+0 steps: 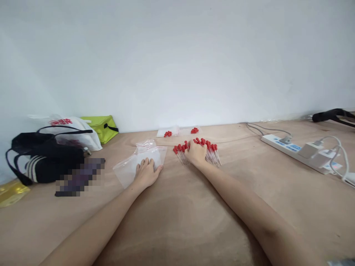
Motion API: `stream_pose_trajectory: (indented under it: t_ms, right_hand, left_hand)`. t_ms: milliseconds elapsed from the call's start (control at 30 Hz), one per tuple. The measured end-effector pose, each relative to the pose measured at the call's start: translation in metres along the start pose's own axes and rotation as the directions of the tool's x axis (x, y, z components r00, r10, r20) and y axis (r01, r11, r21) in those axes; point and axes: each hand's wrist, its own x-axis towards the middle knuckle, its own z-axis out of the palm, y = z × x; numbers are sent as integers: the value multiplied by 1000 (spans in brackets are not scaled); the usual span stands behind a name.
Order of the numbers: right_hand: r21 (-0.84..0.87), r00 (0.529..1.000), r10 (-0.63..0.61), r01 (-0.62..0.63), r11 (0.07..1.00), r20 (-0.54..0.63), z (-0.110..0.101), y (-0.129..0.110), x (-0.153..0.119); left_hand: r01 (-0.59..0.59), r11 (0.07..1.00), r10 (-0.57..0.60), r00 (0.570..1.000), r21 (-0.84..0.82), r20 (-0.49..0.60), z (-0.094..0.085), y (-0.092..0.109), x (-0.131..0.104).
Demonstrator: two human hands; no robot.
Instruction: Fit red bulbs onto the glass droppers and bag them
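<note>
My left hand (pixel 146 173) lies flat with its fingers spread on a few clear zip-lock bags (pixel 125 168) left of centre. Farther right, a row of glass droppers (pixel 213 157) with red rubber bulbs rests on the table, bulbs toward the wall. My right hand (pixel 196 152) is over the middle of that row, its fingers curled down around a dropper among the red bulbs. The fingertips are partly hidden behind the hand. Near the wall are two clear bags with red-bulbed droppers, a left filled bag (pixel 168 133) and a right filled bag (pixel 194 130).
The wooden table (pixel 177 221) meets a white wall. At left stand a black bag (pixel 52 159), a white plastic bag (pixel 83 138), a lime-green bag (pixel 103 127) and a blurred-out dark item (pixel 80 177). A power strip (pixel 299 153) with plugs and cables lies at right.
</note>
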Motion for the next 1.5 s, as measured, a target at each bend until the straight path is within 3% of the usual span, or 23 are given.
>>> stream_pose_trajectory:
  t_ms: [200,333,400,467,533,600,767,900,1100,1200,1267,1400,1500]
  right_hand:
    - [-19,997,-82,81,997,-5,7,4,0]
    - [3,981,-172,173,985,-85,4,10,-9]
    - [7,973,-219,220,975,-76,2,10,-14]
    - [8,963,-264,265,964,-45,0,8,-17]
    - [9,955,-295,295,956,-16,-1,4,-19]
    - [19,951,-309,309,951,7,-1,-2,-19]
    - [-20,967,-240,243,970,84,4,-18,-9]
    - [-110,973,-168,187,976,158,10,-33,-2]
    - [-145,962,-184,215,966,203,12,-49,-3]
    - [-32,961,-240,247,969,134,3,-36,-6]
    - [187,954,-292,277,943,59,-7,-16,-9]
    - [603,945,-310,311,735,-110,-24,44,-25]
    - [801,975,-209,188,568,-80,-29,83,-46]
  left_hand:
    - [-62,998,62,998,0,-16,3,-5,3]
    - [-85,995,79,989,-45,-129,3,-10,3]
    - [-216,971,191,959,-100,-212,-4,-14,1]
    - [-415,896,372,897,-160,-239,-15,-20,-5]
    - [-560,803,543,829,-204,-138,-28,-26,-13]
    - [-599,768,618,786,-225,20,-39,-32,-22]
    - [-489,828,555,787,-274,271,-42,-26,-39]
    - [-510,824,566,757,-245,327,-31,-6,-47]
    - [-583,781,625,714,-226,317,-28,14,-61]
    - [-605,763,645,691,-228,327,-29,21,-66]
    - [-612,758,651,689,-225,318,-28,25,-68]
    - [-622,748,663,703,-232,256,-26,35,-69]
    - [-618,746,666,709,-250,232,-25,42,-67]
